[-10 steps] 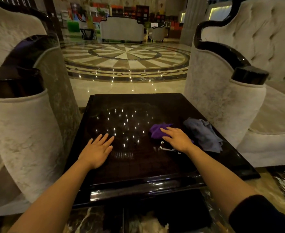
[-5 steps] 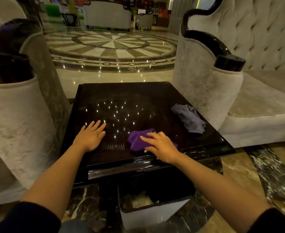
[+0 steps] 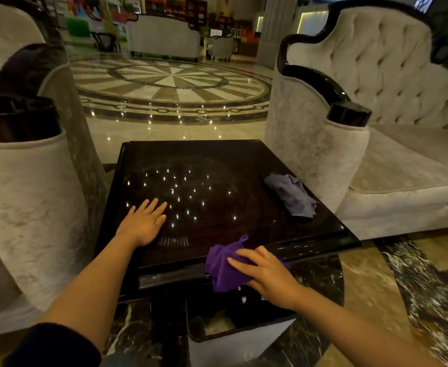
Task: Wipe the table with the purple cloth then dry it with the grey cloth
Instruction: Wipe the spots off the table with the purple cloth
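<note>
A glossy black square table stands in front of me, mirroring ceiling lights. The purple cloth hangs over the table's near edge, right of centre, and my right hand presses on it with the fingers laid over the cloth. My left hand rests flat on the near left part of the tabletop, fingers spread, holding nothing. The grey cloth lies crumpled by the table's right edge, apart from both hands.
A pale upholstered armchair flanks the table on the left and a tufted sofa on the right. A white-sided bin with a dark rim sits on the marble floor just below the table's near edge.
My right hand has dragged the purple cloth from the middle right of the tabletop toward me, down to and over the near edge. The left hand has stayed flat on the table.
</note>
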